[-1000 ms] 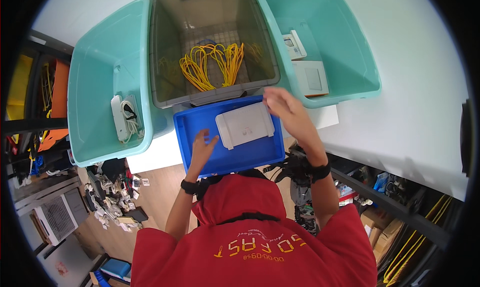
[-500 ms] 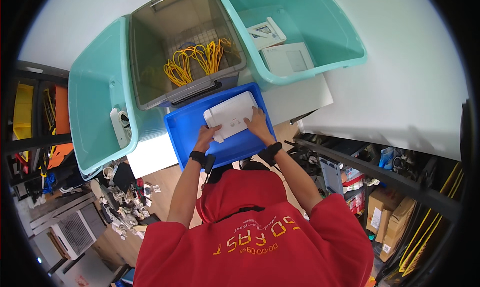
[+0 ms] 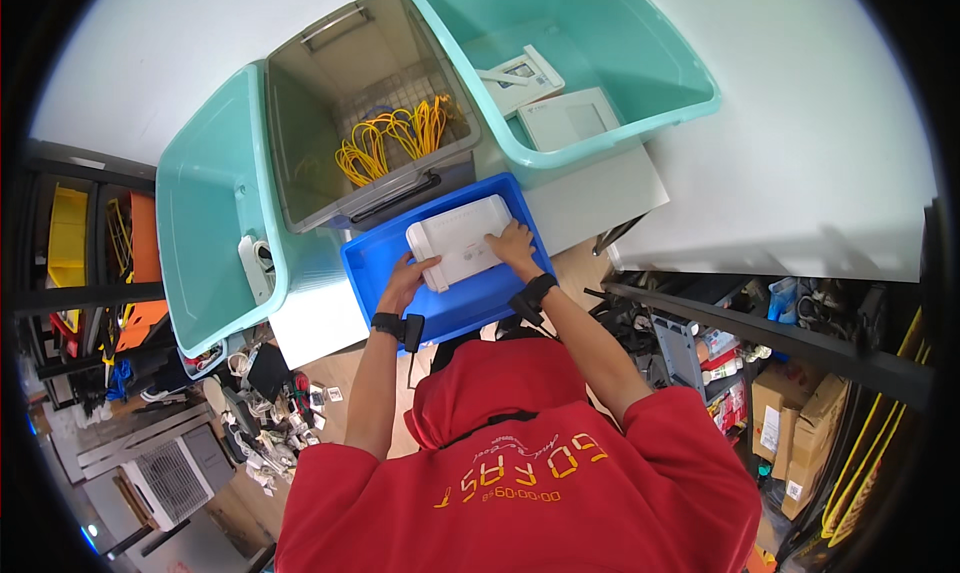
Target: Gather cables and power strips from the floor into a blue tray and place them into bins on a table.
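Note:
A flat white router [image 3: 462, 239], rectangular with small marks on its top, lies tilted in or just above the blue tray [image 3: 470, 318]. My left hand [image 3: 405, 279] is at its near left corner, thumb on the top edge and the other fingers partly hidden along the side. At its right end my right hand [image 3: 514, 247] grips the edge, thumb on the top face. Both wrists wear black bands.
Beyond the tray stands a grey translucent bin [image 3: 290, 178] with coiled yellow cables [image 3: 395, 138]. A teal bin [image 3: 215, 203] at left holds a white device [image 3: 255, 271]; another teal bin [image 3: 650, 48] at right holds white boxes [image 3: 570, 120]. Shelving flanks both sides.
The view has shifted slightly, so the bins and tray appear moved. Both hands stay on the router; the left hand's fingers have spread a little at its corner.

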`<move>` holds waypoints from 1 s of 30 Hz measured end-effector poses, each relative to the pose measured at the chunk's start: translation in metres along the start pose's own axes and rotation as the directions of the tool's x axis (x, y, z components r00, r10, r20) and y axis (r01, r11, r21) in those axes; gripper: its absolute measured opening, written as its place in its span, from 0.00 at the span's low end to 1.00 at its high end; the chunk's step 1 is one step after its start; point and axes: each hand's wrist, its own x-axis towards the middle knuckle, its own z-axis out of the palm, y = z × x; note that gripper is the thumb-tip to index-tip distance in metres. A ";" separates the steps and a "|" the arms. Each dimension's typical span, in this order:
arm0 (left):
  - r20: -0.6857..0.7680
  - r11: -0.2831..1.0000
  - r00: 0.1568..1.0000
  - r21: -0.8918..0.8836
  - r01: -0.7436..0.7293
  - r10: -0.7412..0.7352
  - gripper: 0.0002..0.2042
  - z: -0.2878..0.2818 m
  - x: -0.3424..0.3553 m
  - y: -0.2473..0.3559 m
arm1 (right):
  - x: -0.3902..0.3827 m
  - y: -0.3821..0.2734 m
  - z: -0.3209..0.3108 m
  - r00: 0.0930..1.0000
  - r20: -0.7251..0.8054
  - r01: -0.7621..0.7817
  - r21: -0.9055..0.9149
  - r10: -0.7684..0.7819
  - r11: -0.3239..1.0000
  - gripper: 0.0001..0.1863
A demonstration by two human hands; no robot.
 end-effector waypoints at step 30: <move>-0.139 0.925 0.914 0.073 -0.374 0.380 0.32 0.021 -0.208 0.033 | -0.109 0.021 -0.076 0.855 0.327 0.161 0.570 -0.402 0.806 0.40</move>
